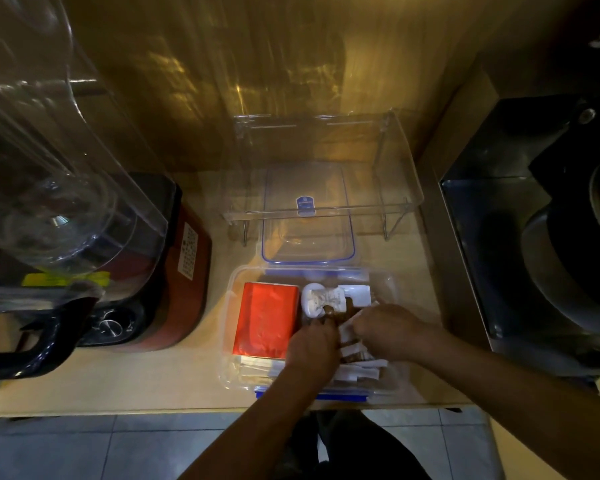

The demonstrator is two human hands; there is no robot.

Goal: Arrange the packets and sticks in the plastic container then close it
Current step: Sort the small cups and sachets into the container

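A clear plastic container [234,282] with blue clips sits open at the counter's front edge. Inside, a red packet [265,320] fills the left half, with pale sticks [257,370] below it. White packets [326,299] lie at the back right. My left hand [312,344] and my right hand [392,330] are both down in the right half, fingers closed around a bundle of white and brown sticks [355,356]. The clear lid [307,237] with a blue seal lies just behind the container.
A blender with a red base [174,271] and clear jug stands at the left. A clear acrylic stand [319,168] sits behind the lid. A dark metal appliance [534,237] borders the right. Tiled floor [118,445] shows below the counter edge.
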